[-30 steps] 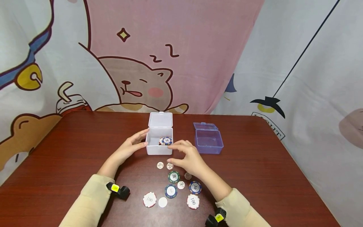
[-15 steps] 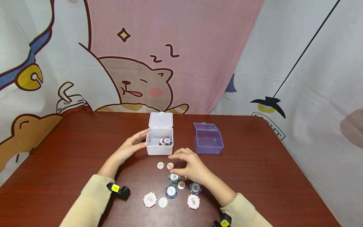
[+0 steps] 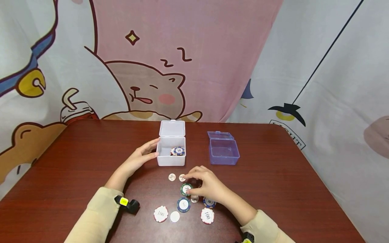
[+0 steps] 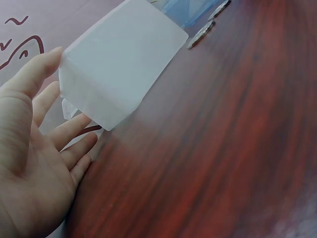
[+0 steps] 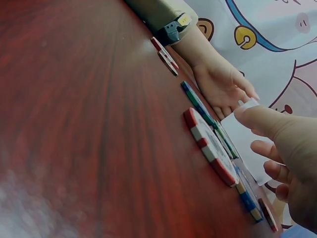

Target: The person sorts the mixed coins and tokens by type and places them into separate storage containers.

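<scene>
A white lidded box (image 3: pixel 171 161) stands open with several poker chips (image 3: pixel 178 151) inside, the top one marked 10. My left hand (image 3: pixel 138 158) touches its left side with extended fingers. My right hand (image 3: pixel 209 184) is low over the green 20 chip (image 3: pixel 184 189), its thumb (image 3: pixel 192 192) at that chip's right edge. In the right wrist view, thumb and fingers stand apart with nothing gripped. Two small silvery coins (image 3: pixel 172 177) lie before the box, one near my right index finger. Another coin (image 3: pixel 194 198) and a blue 10 chip (image 3: pixel 209 203) are partly covered by the right hand.
Nearer me lie a blue chip (image 3: pixel 183 205), a red-edged 100 chip (image 3: pixel 160 214), a second 100 chip (image 3: pixel 207 216) and a plain white disc (image 3: pixel 174 216). Right of the white box, an open purple see-through box (image 3: pixel 224 160) stands on the brown table (image 3: pixel 273 175).
My right hand has drawn back from the white box's front right corner, down and slightly right, to the green 20 chip. My left hand stays at the box.
</scene>
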A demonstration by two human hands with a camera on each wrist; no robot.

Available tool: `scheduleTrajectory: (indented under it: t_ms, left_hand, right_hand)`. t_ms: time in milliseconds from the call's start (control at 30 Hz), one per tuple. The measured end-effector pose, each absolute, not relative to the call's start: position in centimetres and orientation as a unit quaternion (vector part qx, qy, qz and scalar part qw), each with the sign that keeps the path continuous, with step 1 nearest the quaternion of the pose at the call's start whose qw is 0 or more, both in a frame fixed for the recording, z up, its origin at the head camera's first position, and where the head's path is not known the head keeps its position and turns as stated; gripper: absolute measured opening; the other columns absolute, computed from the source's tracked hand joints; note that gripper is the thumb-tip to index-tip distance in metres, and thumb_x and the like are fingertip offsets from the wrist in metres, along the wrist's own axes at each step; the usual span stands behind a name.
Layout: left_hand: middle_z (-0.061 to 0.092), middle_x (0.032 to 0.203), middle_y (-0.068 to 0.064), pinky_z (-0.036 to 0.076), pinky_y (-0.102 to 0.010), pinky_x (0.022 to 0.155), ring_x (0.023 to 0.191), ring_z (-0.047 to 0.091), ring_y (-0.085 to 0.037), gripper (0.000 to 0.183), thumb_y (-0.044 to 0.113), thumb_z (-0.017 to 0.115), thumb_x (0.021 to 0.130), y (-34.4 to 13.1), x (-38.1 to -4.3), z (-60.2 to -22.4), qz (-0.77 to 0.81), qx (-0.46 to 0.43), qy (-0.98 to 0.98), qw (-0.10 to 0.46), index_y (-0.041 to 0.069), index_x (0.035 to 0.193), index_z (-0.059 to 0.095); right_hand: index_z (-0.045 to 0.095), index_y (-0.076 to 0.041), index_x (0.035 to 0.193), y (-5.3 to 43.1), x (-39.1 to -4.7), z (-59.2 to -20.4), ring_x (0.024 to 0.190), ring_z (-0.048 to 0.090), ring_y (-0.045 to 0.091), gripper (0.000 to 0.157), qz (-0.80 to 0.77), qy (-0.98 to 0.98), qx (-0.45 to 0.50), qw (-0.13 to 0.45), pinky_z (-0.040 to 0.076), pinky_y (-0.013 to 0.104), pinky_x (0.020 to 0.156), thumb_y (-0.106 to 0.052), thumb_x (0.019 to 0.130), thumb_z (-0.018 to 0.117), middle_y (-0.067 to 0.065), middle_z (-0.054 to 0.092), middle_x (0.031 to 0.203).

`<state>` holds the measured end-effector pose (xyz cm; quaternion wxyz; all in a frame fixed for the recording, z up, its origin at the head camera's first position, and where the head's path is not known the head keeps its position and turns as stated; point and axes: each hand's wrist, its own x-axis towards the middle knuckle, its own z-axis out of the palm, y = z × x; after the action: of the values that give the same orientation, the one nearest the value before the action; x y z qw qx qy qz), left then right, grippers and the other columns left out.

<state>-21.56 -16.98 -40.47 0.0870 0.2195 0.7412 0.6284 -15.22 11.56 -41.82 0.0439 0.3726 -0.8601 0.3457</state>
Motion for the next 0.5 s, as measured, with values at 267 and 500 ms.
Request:
scheduleTrajectory:
  t_ms: [267,500]
  left_hand:
    - [0.031,0.138,-0.024,0.021,-0.055,0.097,0.126,0.027,-0.038,0.058,0.008,0.056,0.088,-17.02,-21.6,-40.54,0.626,0.22,0.743,0.087,0.004,0.14,0.029]
    - [0.032,0.138,-0.022,0.022,-0.055,0.097,0.126,0.028,-0.037,0.058,0.01,0.057,0.088,-17.0,-21.6,-40.46,0.624,0.217,0.745,0.087,0.006,0.14,0.03]
  right_hand:
    - [0.068,-0.019,0.104,11.62,-15.31,-42.4,0.089,0.048,0.005,0.039,0.333,-0.869,0.364,0.021,0.037,0.028,0.076,-0.028,0.067,0.078,-0.012,0.058,0.096]
    - [0.068,-0.019,0.103,11.57,-15.32,-42.71,0.089,0.047,0.002,0.039,0.324,-0.872,0.365,0.01,0.031,0.031,0.077,-0.029,0.066,0.078,-0.013,0.058,0.094]
